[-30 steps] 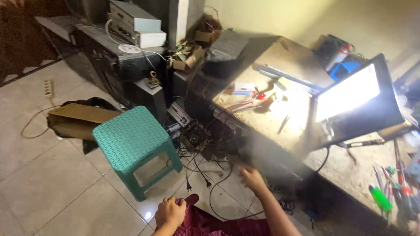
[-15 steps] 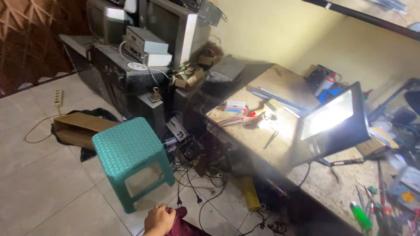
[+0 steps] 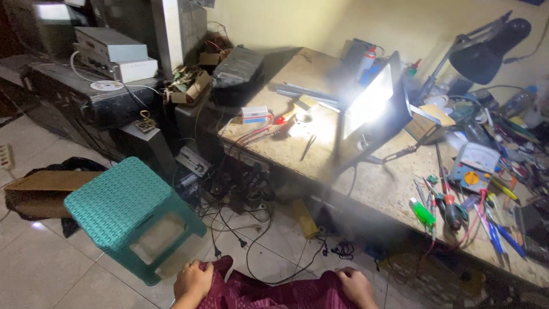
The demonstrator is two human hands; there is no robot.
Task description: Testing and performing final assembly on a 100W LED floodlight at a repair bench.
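Tiled floor (image 3: 46,269): one stool (image 3: 123,209), two hands on cloth (image 3: 274,292).

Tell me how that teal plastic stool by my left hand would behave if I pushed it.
The teal stool looks like hollow woven-pattern plastic with open sides, so probably light and stiff. On the smooth floor tiles it would likely slide easily. It already appears tilted, so a high push might tip it.
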